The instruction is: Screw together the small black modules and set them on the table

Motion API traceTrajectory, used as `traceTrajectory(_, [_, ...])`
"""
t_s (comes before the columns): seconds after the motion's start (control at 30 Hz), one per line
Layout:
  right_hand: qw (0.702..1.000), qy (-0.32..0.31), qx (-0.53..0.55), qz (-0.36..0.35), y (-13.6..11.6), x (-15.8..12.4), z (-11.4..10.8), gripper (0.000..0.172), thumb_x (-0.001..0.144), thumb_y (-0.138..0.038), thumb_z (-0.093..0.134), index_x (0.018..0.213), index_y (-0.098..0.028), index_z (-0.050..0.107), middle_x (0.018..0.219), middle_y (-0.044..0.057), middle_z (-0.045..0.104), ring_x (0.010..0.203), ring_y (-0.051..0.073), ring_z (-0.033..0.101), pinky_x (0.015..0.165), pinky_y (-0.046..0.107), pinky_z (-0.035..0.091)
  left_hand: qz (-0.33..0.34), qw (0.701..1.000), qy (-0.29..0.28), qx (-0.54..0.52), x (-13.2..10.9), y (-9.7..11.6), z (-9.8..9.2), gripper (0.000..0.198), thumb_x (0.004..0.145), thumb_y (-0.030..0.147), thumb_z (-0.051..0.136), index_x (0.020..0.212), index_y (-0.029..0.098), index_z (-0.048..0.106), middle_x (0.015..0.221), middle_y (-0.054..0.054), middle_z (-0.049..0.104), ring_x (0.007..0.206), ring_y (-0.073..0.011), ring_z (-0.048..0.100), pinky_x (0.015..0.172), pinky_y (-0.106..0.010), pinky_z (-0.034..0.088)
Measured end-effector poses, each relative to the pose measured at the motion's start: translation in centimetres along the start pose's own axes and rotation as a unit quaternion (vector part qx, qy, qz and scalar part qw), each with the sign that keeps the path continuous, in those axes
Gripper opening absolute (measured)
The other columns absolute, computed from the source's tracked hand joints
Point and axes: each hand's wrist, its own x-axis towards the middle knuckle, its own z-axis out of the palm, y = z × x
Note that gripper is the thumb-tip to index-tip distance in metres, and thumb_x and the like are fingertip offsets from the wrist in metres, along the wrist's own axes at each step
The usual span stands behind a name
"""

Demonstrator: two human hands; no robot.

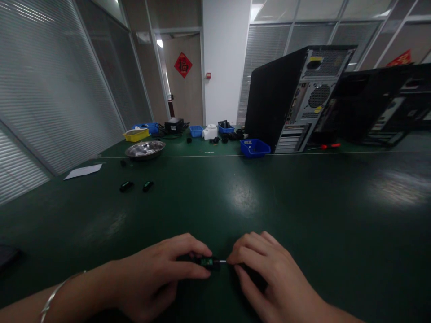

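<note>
Low in the head view, my left hand (158, 264) grips a small black part with a green circuit board (206, 262) between thumb and forefinger, on or just above the table. From the right, my right hand (269, 267) is closed in a pinch on a thin light-coloured rod (222, 261). The rod's other end meets the right side of the black part; whether it sits inside cannot be made out. Two similar small pieces, a black piece (126, 186) and another black piece (147, 186), lie farther off to the left.
On the green table (208, 202), a metal bowl (144, 150) and a white paper (83, 171) lie left. A blue bin (255, 148) stands beside a black computer tower (276, 98). A red-handled screwdriver (330, 146) lies right. A yellow basket (136, 134) sits at the back.
</note>
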Motion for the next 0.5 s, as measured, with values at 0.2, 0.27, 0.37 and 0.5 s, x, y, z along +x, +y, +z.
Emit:
traceTrajectory(0.2, [0.999, 0.002, -0.027, -0.020, -0.4, 0.0, -0.1, 0.021, 0.087, -0.009, 0.053, 0.094, -0.024, 0.066, 0.092, 0.001, 0.069, 0.083, 0.019, 0.063, 0.074, 0.035, 0.040, 0.009, 0.997, -0.007, 0.070, -0.3, 0.0, 0.5, 0.074, 0.071, 0.000, 0.050, 0.141, 0.021, 0.045, 0.141, -0.016, 0.051, 0.124, -0.0298, 0.056, 0.102, -0.044, 0.052])
traceTrajectory(0.27, [0.998, 0.006, -0.051, -0.038, -0.4, -0.1, -0.1, 0.020, 0.086, -0.009, 0.054, 0.093, -0.023, 0.066, 0.093, 0.002, 0.069, 0.082, 0.019, 0.063, 0.075, 0.035, 0.039, 0.014, 0.993, -0.009, 0.118, -0.6, 0.1, 0.8, 0.073, 0.073, 0.002, 0.051, 0.143, 0.020, 0.042, 0.140, -0.017, 0.052, 0.124, -0.0317, 0.055, 0.103, -0.045, 0.051])
traceTrajectory(0.37, [0.994, 0.020, -0.087, -0.064, -0.4, -0.3, 0.1, 0.019, 0.084, -0.009, 0.055, 0.091, -0.022, 0.066, 0.094, 0.002, 0.069, 0.081, 0.019, 0.062, 0.074, 0.036, 0.037, 0.028, 0.984, -0.007, 0.174, -0.8, 0.3, 1.2, 0.070, 0.075, 0.005, 0.052, 0.143, 0.017, 0.042, 0.137, -0.019, 0.056, 0.121, -0.0326, 0.058, 0.103, -0.044, 0.052])
traceTrajectory(0.5, [0.987, 0.040, -0.116, -0.106, -0.3, -0.6, 0.5, 0.020, 0.083, -0.010, 0.055, 0.094, -0.022, 0.067, 0.093, 0.004, 0.069, 0.078, 0.020, 0.059, 0.070, 0.037, 0.034, 0.044, 0.974, -0.010, 0.224, -0.5, 0.7, 1.3, 0.057, 0.081, 0.008, 0.051, 0.138, 0.013, 0.047, 0.132, -0.019, 0.060, 0.113, -0.0311, 0.063, 0.100, -0.041, 0.054])
